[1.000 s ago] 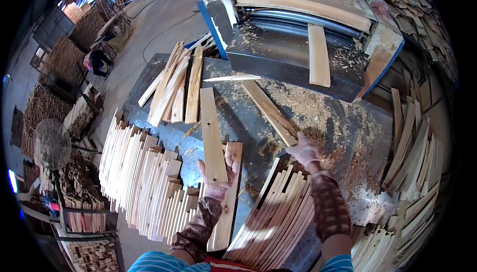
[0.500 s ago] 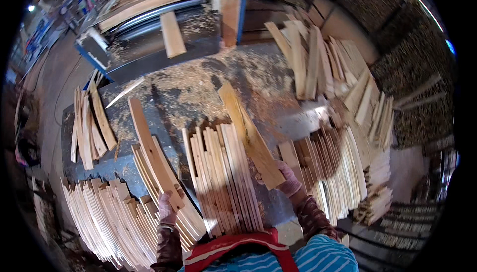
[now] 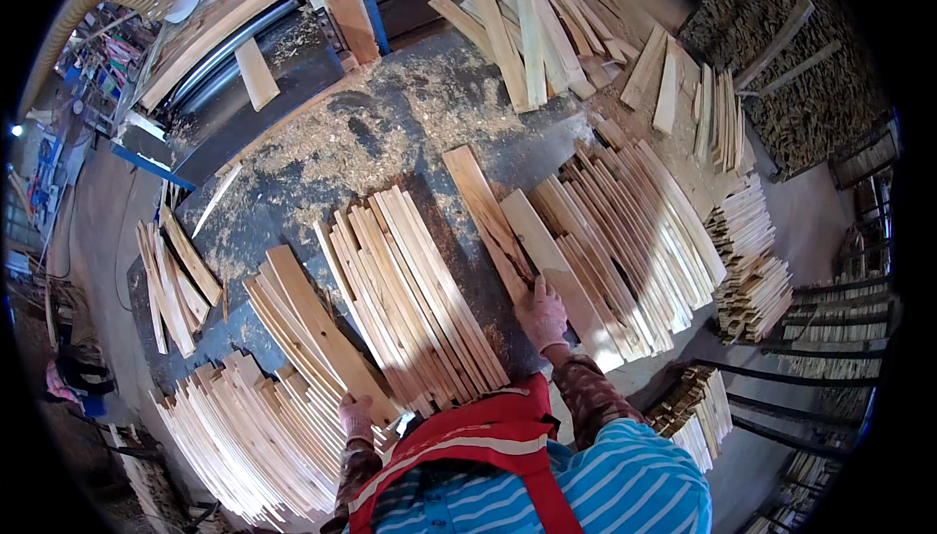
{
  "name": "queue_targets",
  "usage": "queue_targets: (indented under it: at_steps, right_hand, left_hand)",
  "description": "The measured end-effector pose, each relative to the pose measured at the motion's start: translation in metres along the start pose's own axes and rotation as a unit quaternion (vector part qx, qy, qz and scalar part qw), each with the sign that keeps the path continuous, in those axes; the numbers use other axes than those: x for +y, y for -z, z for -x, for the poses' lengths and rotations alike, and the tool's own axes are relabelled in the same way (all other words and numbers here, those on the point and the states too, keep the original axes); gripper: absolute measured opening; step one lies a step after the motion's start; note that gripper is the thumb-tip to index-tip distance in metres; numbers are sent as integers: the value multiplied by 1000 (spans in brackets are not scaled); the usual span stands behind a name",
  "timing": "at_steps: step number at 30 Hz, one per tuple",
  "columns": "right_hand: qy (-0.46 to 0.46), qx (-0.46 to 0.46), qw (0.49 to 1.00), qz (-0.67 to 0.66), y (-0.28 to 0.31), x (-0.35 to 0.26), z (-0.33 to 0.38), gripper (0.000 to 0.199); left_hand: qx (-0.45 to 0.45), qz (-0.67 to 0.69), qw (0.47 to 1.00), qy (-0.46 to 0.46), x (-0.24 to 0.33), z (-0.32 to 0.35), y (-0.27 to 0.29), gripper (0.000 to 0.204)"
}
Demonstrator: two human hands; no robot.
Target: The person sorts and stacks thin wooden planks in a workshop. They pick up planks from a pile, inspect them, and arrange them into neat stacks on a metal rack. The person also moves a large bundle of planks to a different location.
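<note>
My right hand [image 3: 543, 311], in a pale glove, grips the near end of a long wooden slat [image 3: 486, 214] that lies slanted on the dark, sawdust-strewn table [image 3: 381, 134], beside a second slat [image 3: 551, 261]. My left hand [image 3: 357, 418], also gloved, holds the near end of another wide slat [image 3: 317, 324] resting on the left pile [image 3: 293, 339]. Between my hands lies a fanned stack of thin slats [image 3: 410, 295]. A further stack of slats [image 3: 625, 236] lies right of my right hand.
A planing machine [image 3: 244, 36] with a board on it stands at the far left, with a duct hose [image 3: 88, 7] above. Loose slats [image 3: 532, 31] lie at the table's far side. Piles of slats [image 3: 752, 261] and stacked racks [image 3: 830, 309] stand right; more slats [image 3: 234, 446] lie lower left.
The view has swung further to the right. My right hand has carried its slat onto the table beside the right stack; my left hand still holds its slat on the left pile.
</note>
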State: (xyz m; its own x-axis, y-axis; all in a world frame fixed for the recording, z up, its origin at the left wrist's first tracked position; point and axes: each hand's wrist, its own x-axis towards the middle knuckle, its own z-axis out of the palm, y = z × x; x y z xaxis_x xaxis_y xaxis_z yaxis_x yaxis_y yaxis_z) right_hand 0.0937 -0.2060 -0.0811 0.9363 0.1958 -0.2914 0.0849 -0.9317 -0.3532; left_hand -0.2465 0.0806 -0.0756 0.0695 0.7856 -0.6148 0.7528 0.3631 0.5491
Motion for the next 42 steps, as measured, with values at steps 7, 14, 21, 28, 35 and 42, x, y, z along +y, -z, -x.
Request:
queue_targets:
  at_steps: [7,14,21,28,35,42]
  right_hand:
    - [11,-32,999,19,21,-15,-2,76]
    - [-4,-45,911,-409,-5,31,-11,41]
    - [-103,38,902,-417,-33,38,-14,55]
    - [6,60,998,-3,-12,-52,-1,91]
    - [37,-18,989,-145,-3,-76,-22,91]
    - [216,-256,887,-318,-36,-7,-9,47]
  left_hand:
    - [82,-79,986,-122,-11,22,6,56]
    - [-11,-4,993,-120,81,46,-35,67]
    - [-97,77,983,-136,131,25,-83,71]
    - [-68,0,996,-61,113,16,-89,60]
    - [-64,-10,996,-68,108,19,-74,54]
    - [-30,74,971,-224,107,-15,-87,66]
